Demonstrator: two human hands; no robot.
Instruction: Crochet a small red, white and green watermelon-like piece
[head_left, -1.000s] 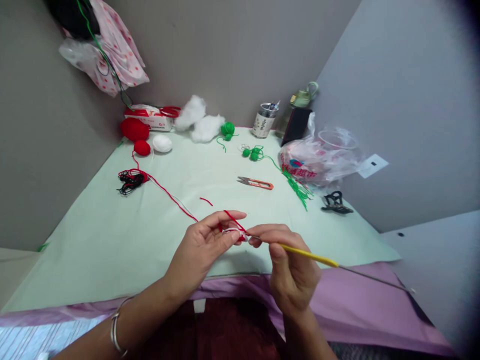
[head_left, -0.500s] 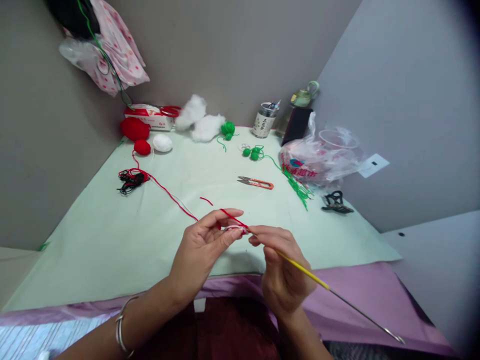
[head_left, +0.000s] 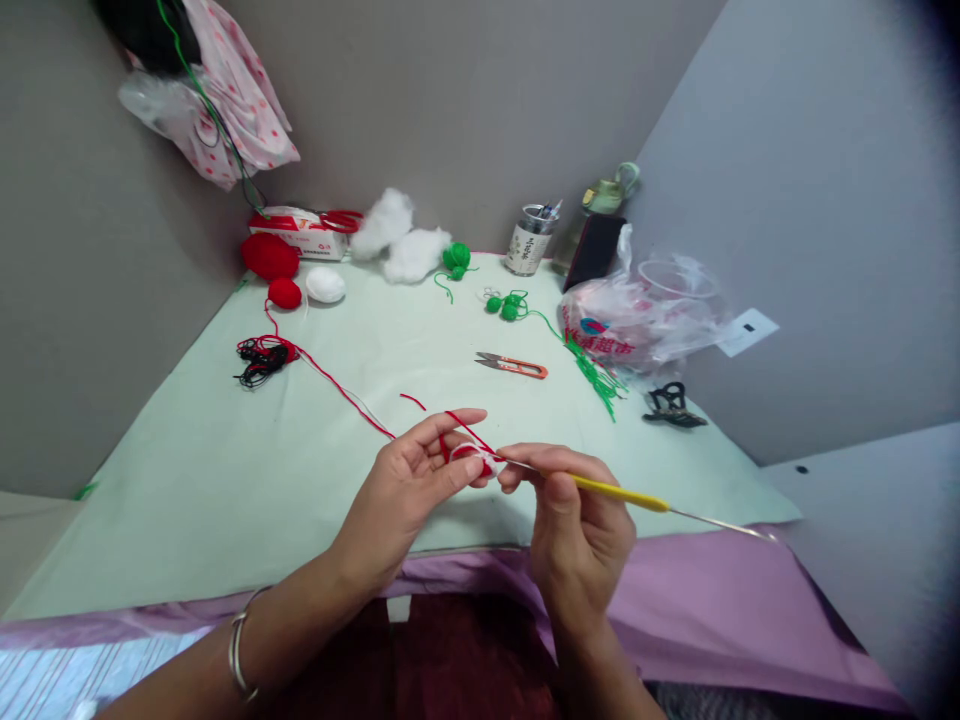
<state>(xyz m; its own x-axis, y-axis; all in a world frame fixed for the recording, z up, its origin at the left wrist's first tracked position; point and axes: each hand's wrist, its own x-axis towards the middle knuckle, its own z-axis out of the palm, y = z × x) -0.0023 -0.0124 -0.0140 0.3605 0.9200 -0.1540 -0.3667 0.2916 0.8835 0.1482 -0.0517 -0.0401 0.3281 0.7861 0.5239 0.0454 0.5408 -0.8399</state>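
Well, red-and-white piece (head_left: 489, 467): sat on the wearer's side of the orange-handled snips (head_left: 501, 360), slightly left of them — between the hands, nearer the left.
Left hand (head_left: 397, 500): lay nearside-left of the snips, thumb and fingers pinched on the piece, red yarn (head_left: 471, 432) slanting from its raised forefinger to the piece.
Right hand (head_left: 581, 530): sat nearside-right of the snips, clasped round the yellow-handled hook (head_left: 622, 494), fingertips just beside the piece.
Hook axis: ran from the piece's right edge, away to the right and slightly wearerward, all nearside of the snips; whether its tip was inside a stitch, I could not tell.
Changed since the earlier frame: the hook's free end had swung up, flattening its slant — the snips had not moved.
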